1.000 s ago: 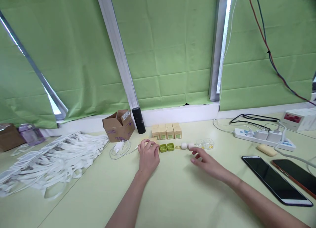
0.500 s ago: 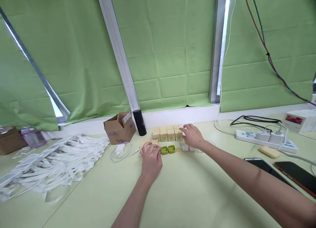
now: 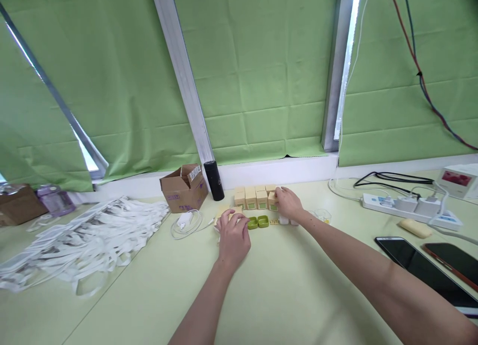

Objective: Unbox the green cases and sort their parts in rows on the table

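Right grip (image 3: 289,203) pinching boxy tan carton (image 3: 272,202), left grip (image 3: 234,236), hold unclear, squarish green cups (image 3: 263,223)

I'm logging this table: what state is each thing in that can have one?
Green fabric blinds: down.
Brown cardboard box: flaps open.
Black cylinder: upright.
White fabric straps: spread, tangled.
White corded adapter: cord coiled.
Two green square trays: open-topped.
White power strip: white chargers plugged in.
White-edged black phone: screen dark.
Orange-edged black phone: screen dark.
Left hand: fingers curled, grip unclear.
Right hand: fingers at rightmost small tan box, grip unclear.
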A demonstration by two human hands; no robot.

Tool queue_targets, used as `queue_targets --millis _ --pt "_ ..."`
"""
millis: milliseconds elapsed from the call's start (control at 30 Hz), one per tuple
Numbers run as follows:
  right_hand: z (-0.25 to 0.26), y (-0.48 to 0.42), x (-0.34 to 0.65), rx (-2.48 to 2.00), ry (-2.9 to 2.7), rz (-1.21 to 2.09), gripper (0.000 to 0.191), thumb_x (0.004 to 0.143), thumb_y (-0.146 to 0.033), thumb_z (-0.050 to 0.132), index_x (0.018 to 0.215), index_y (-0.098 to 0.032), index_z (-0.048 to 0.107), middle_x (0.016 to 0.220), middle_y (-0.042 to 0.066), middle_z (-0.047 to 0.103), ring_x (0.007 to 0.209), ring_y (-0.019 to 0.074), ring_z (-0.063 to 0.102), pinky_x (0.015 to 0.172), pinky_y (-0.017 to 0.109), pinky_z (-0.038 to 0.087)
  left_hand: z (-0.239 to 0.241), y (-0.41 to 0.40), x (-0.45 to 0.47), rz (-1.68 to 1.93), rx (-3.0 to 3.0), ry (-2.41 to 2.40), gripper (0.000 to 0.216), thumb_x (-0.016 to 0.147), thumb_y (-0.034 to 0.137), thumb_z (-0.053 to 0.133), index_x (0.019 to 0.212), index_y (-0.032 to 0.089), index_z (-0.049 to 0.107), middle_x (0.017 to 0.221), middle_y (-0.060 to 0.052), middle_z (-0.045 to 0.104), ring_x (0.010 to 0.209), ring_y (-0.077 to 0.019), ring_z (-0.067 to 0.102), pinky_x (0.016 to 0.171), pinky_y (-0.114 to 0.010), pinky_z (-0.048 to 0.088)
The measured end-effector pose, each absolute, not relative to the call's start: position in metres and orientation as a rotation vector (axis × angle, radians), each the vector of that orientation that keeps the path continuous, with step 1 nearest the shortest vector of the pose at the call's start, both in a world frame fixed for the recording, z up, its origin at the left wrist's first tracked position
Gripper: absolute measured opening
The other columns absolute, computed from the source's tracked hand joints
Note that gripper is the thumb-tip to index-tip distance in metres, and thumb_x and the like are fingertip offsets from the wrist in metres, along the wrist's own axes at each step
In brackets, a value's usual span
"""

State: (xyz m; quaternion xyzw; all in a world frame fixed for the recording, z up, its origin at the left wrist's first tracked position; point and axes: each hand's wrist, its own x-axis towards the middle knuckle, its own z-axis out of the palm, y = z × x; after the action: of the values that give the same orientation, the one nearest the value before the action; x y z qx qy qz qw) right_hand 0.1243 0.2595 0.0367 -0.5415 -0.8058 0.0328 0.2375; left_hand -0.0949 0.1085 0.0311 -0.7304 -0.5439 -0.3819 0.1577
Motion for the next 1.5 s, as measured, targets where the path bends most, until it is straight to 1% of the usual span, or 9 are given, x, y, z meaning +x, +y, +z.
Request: queue_targets --millis 100,167,333,433,600,833,1033,1200,1500 --pt "0.036 0.260 0.120 -1.542 -2.123 0.159 0.030 0.085 -0.010 0.061 0.111 -0.020 0.051 0.112 0.013 0.068 0.111 0.0284 0.061 0.092 0.038 0.046 0.031 0.108 -0.095 -1.086 -2.076 -1.559 0.026 0.093 0.007 0.053 0.098 0.023 0.073 0.106 -0.009 0.073 0.127 -0.0364 0.048 0.099 -0.054 0.038" --pt "0.040 0.259 0.117 -1.557 -2.046 0.189 0.033 0.085 -0.010 0.058 0.115 -0.019 0.048 0.117 0.014 0.063 0.108 0.0266 0.060 0.088 0.036 0.047 0.032 0.108 -0.095 -1.085 -2.074 -1.556 0.026 0.093 0.007 0.052 0.098 0.023 0.073 0.106 -0.009 0.073 0.126 -0.0364 0.048 0.099 -0.054 0.038" --pt "0.063 0.234 0.114 -1.401 -1.943 0.188 0.041 0.088 -0.013 0.054 0.126 -0.015 0.038 0.125 0.019 0.053 0.116 0.0308 0.054 0.095 0.042 0.049 0.033 0.108 -0.095 -1.124 -2.069 -1.515 0.025 0.095 0.009 0.051 0.098 0.023 0.071 0.105 -0.008 0.073 0.125 -0.0357 0.049 0.100 -0.055 0.038" --pt "0.072 0.195 0.122 -1.207 -1.993 0.177 0.046 0.089 -0.016 0.056 0.131 -0.019 0.035 0.130 0.018 0.051 0.119 0.0319 0.054 0.099 0.046 0.049 0.036 0.106 -0.093 -1.195 -2.075 -1.503 0.024 0.096 0.011 0.051 0.100 0.023 0.071 0.105 -0.008 0.073 0.125 -0.0350 0.050 0.102 -0.055 0.039" --pt "0.056 0.118 0.144 -0.962 -2.069 0.347 0.046 0.090 -0.018 0.054 0.131 -0.024 0.034 0.128 0.016 0.052 0.120 0.0332 0.056 0.099 0.051 0.052 0.042 0.102 -0.078 -1.405 -2.324 -1.492 0.025 0.095 0.014 0.053 0.112 0.023 0.068 0.112 -0.008 0.072 0.121 -0.0293 0.053 0.107 -0.050 0.044" --pt "0.019 0.085 0.159 -1.083 -2.031 0.651 0.047 0.090 -0.020 0.058 0.129 -0.026 0.032 0.131 0.014 0.051 0.123 0.0306 0.056 0.103 0.051 0.051 0.027 0.092 -0.049 -1.667 -2.829 -1.819 0.051 0.086 0.009 0.057 0.134 0.027 0.054 0.134 -0.010 0.064 0.130 -0.0254 0.058 0.111 -0.047 0.045" --pt "0.010 0.091 0.173 -1.147 -1.962 0.629 0.069 0.080 -0.034 0.075 0.134 -0.025 0.035 0.133 0.013 0.052 0.124 0.0325 0.054 0.103 0.050 0.049 0.013 0.090 -0.038 -1.961 -3.044 -1.871 0.067 0.078 0.001 0.056 0.140 0.027 0.049 0.139 -0.012 0.061 0.134 -0.0241 0.057 0.118 -0.047 0.041" --pt "0.018 0.099 0.190 -1.133 -2.071 0.612 0.059 0.078 -0.032 0.075 0.128 -0.026 0.045 0.124 0.010 0.058 0.114 0.0302 0.058 0.096 0.046 0.049 0.013 0.089 -0.037 -1.956 -3.122 -1.865 0.070 0.077 0.001 0.056 0.142 0.027 0.048 0.135 -0.012 0.063 0.131 -0.0252 0.059 0.110 -0.044 0.048" --pt "0.010 0.118 0.204 -1.129 -2.081 0.750 0.044 0.087 -0.048 0.068 0.118 -0.025 0.047 0.103 0.004 0.058 0.090 0.0231 0.055 0.080 0.037 0.048 0.018 0.090 -0.040 -1.886 -2.981 -1.962 0.065 0.081 0.005 0.055 0.142 0.026 0.048 0.126 -0.011 0.068 0.124 -0.0248 0.064 0.105 -0.044 0.049"
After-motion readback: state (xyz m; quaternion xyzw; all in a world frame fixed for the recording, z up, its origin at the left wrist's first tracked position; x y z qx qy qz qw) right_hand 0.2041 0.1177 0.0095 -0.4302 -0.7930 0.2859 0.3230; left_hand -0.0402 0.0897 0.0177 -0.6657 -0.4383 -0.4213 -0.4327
